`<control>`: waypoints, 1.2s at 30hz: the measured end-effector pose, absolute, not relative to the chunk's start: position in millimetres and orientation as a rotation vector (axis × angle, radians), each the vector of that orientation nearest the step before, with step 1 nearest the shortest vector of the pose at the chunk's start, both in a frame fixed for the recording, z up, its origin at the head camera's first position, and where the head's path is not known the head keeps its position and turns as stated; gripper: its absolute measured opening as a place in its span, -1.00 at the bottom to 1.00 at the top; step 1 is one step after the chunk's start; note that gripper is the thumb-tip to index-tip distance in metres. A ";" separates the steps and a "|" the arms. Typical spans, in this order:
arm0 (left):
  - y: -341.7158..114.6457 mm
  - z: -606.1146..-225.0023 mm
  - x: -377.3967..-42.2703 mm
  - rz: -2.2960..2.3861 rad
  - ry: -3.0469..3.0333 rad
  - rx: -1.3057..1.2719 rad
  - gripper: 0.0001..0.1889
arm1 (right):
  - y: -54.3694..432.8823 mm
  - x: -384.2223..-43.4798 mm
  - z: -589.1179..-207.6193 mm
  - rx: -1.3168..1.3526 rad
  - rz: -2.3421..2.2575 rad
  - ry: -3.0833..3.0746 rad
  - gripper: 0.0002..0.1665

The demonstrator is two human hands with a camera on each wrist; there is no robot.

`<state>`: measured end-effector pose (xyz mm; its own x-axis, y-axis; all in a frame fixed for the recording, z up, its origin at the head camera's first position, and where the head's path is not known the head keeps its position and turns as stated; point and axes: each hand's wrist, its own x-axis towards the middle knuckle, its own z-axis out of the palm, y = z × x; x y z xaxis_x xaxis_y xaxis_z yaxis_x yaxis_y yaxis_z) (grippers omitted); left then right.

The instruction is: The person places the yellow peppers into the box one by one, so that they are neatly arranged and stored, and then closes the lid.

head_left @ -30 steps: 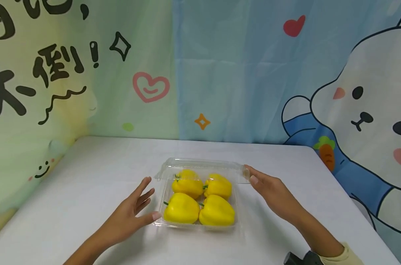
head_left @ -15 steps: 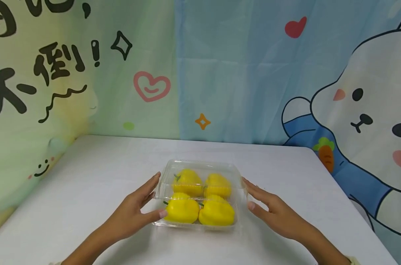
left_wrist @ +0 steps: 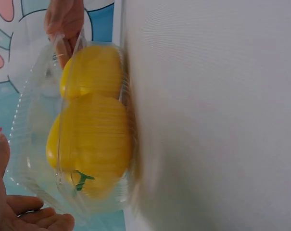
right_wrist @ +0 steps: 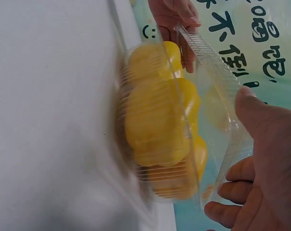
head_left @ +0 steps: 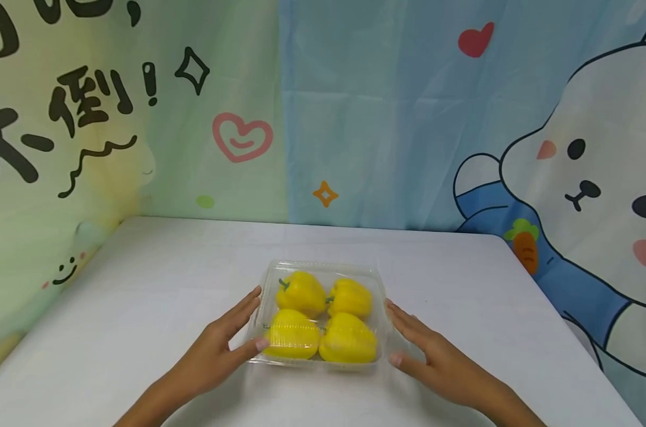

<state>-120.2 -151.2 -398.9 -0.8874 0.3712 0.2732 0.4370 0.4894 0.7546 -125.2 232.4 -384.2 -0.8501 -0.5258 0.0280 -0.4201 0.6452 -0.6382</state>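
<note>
A clear plastic clamshell box [head_left: 323, 363] holds several yellow bell peppers [head_left: 349, 338] with green stems. Its hinged lid [left_wrist: 32, 130] leans over the peppers, slightly raised from the base in both wrist views. Fingers extended, my left hand [head_left: 213, 353] lies along the box's left side, thumb near the front left corner. My right hand [head_left: 440, 365] is at the right side, fingertips beside the lid's edge and thumb apart from the box. In the right wrist view the right hand's fingers [right_wrist: 236, 187] are loosely bent beside the lid; whether they touch it is hard to tell.
The box stands on a white-covered table [head_left: 195, 255]. Behind the table hangs a printed cloth backdrop [head_left: 365, 118] with a white bear-like figure [head_left: 595, 196], hearts and dark lettering.
The lid has swung down toward me over the peppers. My right hand has let go of the lid's corner and moved nearer along the right side. My left hand has come in closer to the box.
</note>
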 end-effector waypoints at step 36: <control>-164.8 -406.8 -115.1 -2.289 -2.590 -0.123 -0.13 | 225.8 -118.3 -404.7 -0.385 -1.378 2.457 -0.24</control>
